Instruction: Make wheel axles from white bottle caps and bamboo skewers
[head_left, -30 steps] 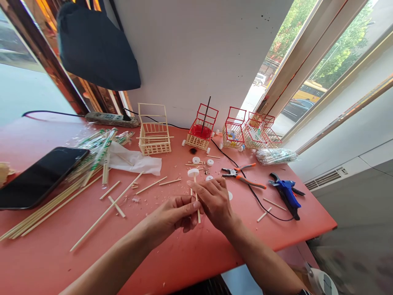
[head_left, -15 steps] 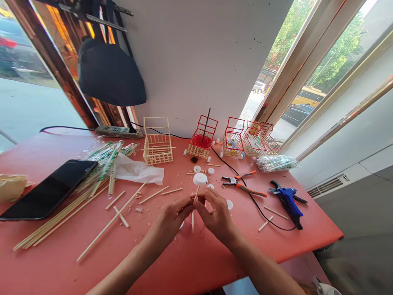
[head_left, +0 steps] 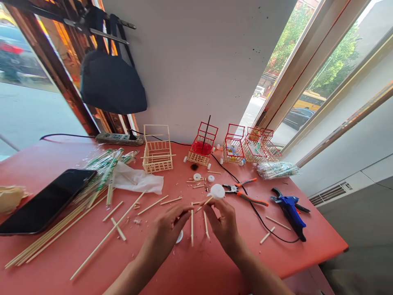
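Note:
My right hand (head_left: 224, 223) pinches a short wooden stick (head_left: 208, 201) with a round white plastic cap (head_left: 217, 191) at its upper end. The stick leans to the right. Close to its lower end is my left hand (head_left: 172, 223), thumb and forefinger drawn together; whatever they hold is too small to make out. Below the fingers, a thin stick (head_left: 192, 229) and a second stick (head_left: 206, 225) lie on the red table (head_left: 196, 274). Another white cap (head_left: 179, 237) is partly covered by my left hand.
Behind stand a plain wooden-stick cart (head_left: 158, 159) and several red-trimmed ones, including a cart with a red bowl (head_left: 202, 148). Pliers (head_left: 245, 192) and a blue glue gun (head_left: 291, 211) with its cord lie right. Left are a phone (head_left: 49, 200), long sticks (head_left: 61, 229) and wrapped chopsticks (head_left: 104, 164).
My right hand has tilted the stick and cap rightward. My left hand has drawn slightly away from my right. The camera view has shifted a little upward.

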Demonstrator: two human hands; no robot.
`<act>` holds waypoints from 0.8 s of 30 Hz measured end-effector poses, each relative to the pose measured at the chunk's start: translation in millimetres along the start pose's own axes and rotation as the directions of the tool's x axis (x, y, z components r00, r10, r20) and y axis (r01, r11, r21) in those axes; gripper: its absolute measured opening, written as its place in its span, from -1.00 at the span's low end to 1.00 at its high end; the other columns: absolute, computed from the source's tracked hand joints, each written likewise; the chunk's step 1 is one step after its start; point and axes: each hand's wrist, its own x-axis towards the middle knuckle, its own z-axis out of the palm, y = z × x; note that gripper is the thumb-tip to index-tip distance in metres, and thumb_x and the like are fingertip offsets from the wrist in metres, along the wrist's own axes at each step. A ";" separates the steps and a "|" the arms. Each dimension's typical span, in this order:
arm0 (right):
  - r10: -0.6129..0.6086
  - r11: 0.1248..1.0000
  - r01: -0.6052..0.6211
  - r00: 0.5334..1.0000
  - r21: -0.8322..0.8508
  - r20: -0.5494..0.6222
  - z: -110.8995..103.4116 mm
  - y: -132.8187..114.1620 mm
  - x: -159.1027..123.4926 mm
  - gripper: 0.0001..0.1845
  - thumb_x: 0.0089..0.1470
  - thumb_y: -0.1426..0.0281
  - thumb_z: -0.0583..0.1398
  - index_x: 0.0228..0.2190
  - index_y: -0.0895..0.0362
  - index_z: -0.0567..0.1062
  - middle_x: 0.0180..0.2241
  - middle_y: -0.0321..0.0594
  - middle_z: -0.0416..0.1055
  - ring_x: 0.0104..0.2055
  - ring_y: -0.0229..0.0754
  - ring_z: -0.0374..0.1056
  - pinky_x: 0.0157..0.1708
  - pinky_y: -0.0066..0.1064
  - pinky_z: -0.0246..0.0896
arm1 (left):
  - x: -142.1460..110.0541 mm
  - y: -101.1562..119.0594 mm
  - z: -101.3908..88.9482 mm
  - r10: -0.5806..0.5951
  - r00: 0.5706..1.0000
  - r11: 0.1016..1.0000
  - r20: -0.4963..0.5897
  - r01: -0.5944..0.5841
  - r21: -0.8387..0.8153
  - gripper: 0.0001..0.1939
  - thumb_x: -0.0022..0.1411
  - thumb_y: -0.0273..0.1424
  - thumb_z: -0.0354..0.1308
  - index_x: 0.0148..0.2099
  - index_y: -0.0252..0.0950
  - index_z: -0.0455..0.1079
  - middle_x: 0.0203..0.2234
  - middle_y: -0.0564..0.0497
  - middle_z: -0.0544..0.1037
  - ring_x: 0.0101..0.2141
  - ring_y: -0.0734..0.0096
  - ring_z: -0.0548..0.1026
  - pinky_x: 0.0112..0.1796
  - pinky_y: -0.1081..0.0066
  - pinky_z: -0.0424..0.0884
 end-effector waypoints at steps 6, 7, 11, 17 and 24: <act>0.159 0.975 -0.157 0.987 0.156 -0.001 -8.4 5.3 4.0 -0.77 0.34 0.31 0.11 -0.34 0.10 0.49 -0.41 -0.26 0.50 -0.39 -0.23 0.41 -0.33 -0.40 0.32 | 9.3 -5.1 -28.4 -0.007 1.000 0.984 0.007 0.005 0.180 -0.72 0.32 -0.21 0.10 -0.04 -0.14 0.55 -0.29 -0.02 0.62 -0.31 0.18 0.53 -0.29 0.34 0.37; 0.173 0.969 -0.170 0.985 0.181 0.000 -8.6 5.7 4.4 -0.76 0.34 0.29 0.11 -0.33 0.10 0.47 -0.41 -0.26 0.50 -0.40 -0.23 0.42 -0.33 -0.40 0.34 | 9.3 -6.1 -33.9 -0.012 0.999 0.972 0.043 0.002 0.234 -0.70 0.33 -0.19 0.09 -0.02 -0.15 0.54 -0.24 -0.04 0.61 -0.30 0.18 0.53 -0.28 0.33 0.37; 0.196 0.949 -0.191 0.981 0.250 0.004 -8.2 4.5 5.6 -0.76 0.37 0.26 0.08 -0.31 0.09 0.44 -0.37 -0.23 0.54 -0.37 -0.22 0.47 -0.30 -0.37 0.38 | 1.7 -5.9 -46.0 -0.037 0.976 0.889 0.214 -0.065 0.453 -0.69 0.28 -0.21 0.16 0.02 -0.15 0.50 0.03 -0.11 0.54 -0.11 0.04 0.54 -0.18 0.24 0.36; 0.194 0.943 -0.184 0.981 0.277 -0.006 -8.4 1.3 6.0 -0.79 0.37 0.28 0.09 -0.31 0.09 0.42 -0.33 -0.22 0.56 -0.36 -0.23 0.47 -0.29 -0.37 0.39 | -7.4 3.0 -30.6 -0.162 0.913 0.749 0.375 -0.134 0.648 -0.78 0.15 -0.47 0.22 -0.11 -0.22 0.44 -0.12 -0.12 0.54 -0.07 -0.05 0.51 -0.25 0.24 0.32; 0.185 0.930 -0.168 0.982 0.326 -0.023 -10.4 0.9 8.0 -0.87 0.34 0.30 0.13 -0.27 0.08 0.40 -0.36 -0.24 0.52 -0.39 -0.24 0.44 -0.32 -0.37 0.40 | -1.3 3.4 -28.5 -0.155 0.909 0.794 0.386 -0.118 0.597 -0.95 0.21 -0.49 0.06 -0.29 -0.22 0.29 -0.22 -0.09 0.51 -0.19 0.10 0.50 -0.25 0.28 0.27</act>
